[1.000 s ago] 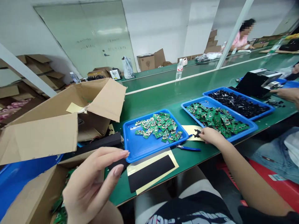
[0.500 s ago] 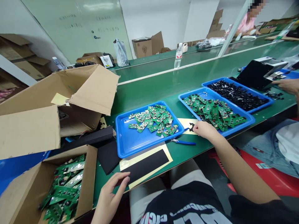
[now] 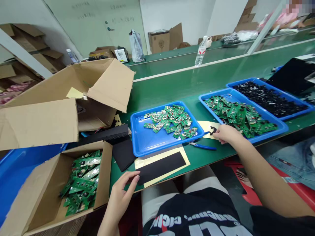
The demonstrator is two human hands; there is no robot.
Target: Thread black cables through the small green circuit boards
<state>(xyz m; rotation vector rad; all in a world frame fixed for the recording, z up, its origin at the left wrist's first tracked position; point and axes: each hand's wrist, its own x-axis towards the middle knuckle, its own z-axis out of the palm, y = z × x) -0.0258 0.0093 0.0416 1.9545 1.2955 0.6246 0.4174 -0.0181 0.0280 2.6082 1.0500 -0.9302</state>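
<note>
My right hand [image 3: 227, 134] is closed, fingers curled, over the right end of a pale yellow sheet [image 3: 205, 127]. Small irregular black pieces [image 3: 212, 130] lie at its fingertips; whatever is pinched there is hidden. My left hand [image 3: 124, 188] holds nothing, thumb and forefinger slightly apart at the left end of a black strip [image 3: 162, 167] on yellow backing paper [image 3: 185, 156]. Above the strip, a blue tray [image 3: 145, 149] bears green circuit boards [image 3: 172, 119]. Blue-handled pliers [image 3: 203, 146] rest between the tray and the table edge.
A second blue tray [image 3: 283, 126] of circuit boards and another blue tray [image 3: 308, 108] of small black parts stand at right. At left are a cardboard box [image 3: 103, 173] of boards, a large open carton [image 3: 49, 121] and black sheets [image 3: 124, 155]. A water bottle [image 3: 200, 52] stands behind.
The camera view has shifted, so the table appears farther right and slightly higher. My right hand stays by the black pieces, its fingers more curled. My left hand remains by the strip.
</note>
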